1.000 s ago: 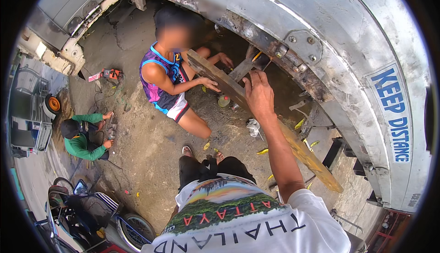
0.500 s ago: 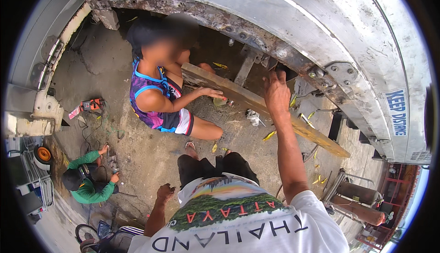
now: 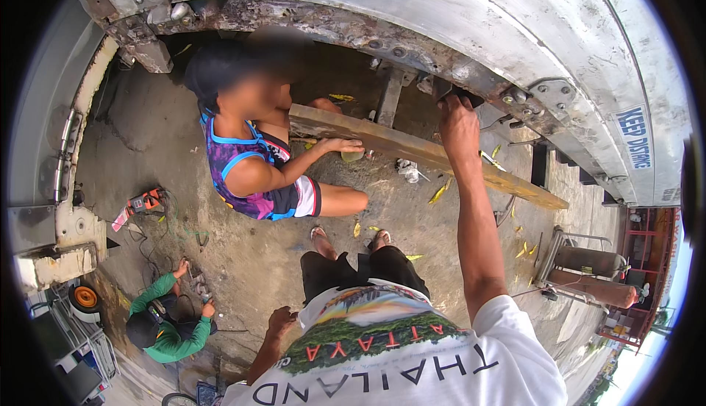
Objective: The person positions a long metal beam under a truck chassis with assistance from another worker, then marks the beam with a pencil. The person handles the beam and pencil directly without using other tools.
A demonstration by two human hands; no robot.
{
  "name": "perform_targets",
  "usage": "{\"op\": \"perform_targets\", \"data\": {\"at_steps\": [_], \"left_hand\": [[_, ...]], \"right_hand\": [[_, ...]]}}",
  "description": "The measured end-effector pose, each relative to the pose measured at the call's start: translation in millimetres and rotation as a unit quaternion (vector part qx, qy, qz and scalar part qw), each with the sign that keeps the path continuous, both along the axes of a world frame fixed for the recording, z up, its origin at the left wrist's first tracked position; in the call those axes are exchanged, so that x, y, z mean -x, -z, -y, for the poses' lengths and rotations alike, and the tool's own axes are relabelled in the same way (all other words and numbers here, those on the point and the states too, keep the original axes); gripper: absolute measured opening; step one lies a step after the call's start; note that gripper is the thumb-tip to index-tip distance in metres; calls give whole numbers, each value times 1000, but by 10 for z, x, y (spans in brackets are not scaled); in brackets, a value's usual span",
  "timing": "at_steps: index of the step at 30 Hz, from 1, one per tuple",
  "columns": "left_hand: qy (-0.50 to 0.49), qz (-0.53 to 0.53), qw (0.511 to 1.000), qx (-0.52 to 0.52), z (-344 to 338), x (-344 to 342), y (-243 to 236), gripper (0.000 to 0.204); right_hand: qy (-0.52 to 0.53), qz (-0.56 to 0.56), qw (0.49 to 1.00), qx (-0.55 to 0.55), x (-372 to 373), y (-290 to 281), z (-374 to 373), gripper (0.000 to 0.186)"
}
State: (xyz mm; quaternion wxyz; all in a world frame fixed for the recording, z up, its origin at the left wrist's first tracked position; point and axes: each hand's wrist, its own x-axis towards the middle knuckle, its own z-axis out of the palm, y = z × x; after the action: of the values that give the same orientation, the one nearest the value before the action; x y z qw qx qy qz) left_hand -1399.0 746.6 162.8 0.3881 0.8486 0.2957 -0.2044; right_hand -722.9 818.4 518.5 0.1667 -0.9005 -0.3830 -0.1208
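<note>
My right hand [image 3: 460, 118] reaches up to the underside of a rusty steel beam [image 3: 323, 29] on a large silver vehicle body [image 3: 515, 20]. Its fingers are curled at a dark gap beneath the beam, and what they hold is hidden. Just below, a long wooden plank [image 3: 397, 141] slants past my right forearm. My left hand [image 3: 281, 320] hangs low by my waist, fingers loosely apart, with nothing visible in it. Squatting ahead to the left, a person in a patterned tank top [image 3: 239, 156] rests a hand on the plank, near a small pale-green round object [image 3: 352, 156].
A person in green sleeves [image 3: 173, 325] crouches at the lower left over metal parts. An orange power tool [image 3: 143, 204] and trailing cables lie on the concrete floor [image 3: 243, 266]. Gas cylinders [image 3: 588, 260] lie on a cart at the right. Crumpled white material [image 3: 407, 170] sits below the plank.
The view has shifted slightly. My right hand stays at the gap under the beam, its fingers curled more tightly. My left hand remains low at my side, and the plank stays slanted.
</note>
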Motion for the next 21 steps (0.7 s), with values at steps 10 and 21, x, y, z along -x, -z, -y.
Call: {"op": "perform_targets", "data": {"at_steps": [10,21], "left_hand": [[-44,-81,996,4,-274,-232,-292,49],[10,-28,1000,8,-646,3,286,44]], "right_hand": [[95,-14,995,11,-163,53,-118,12],[98,-78,985,-118,287,-96,60,21]]}}
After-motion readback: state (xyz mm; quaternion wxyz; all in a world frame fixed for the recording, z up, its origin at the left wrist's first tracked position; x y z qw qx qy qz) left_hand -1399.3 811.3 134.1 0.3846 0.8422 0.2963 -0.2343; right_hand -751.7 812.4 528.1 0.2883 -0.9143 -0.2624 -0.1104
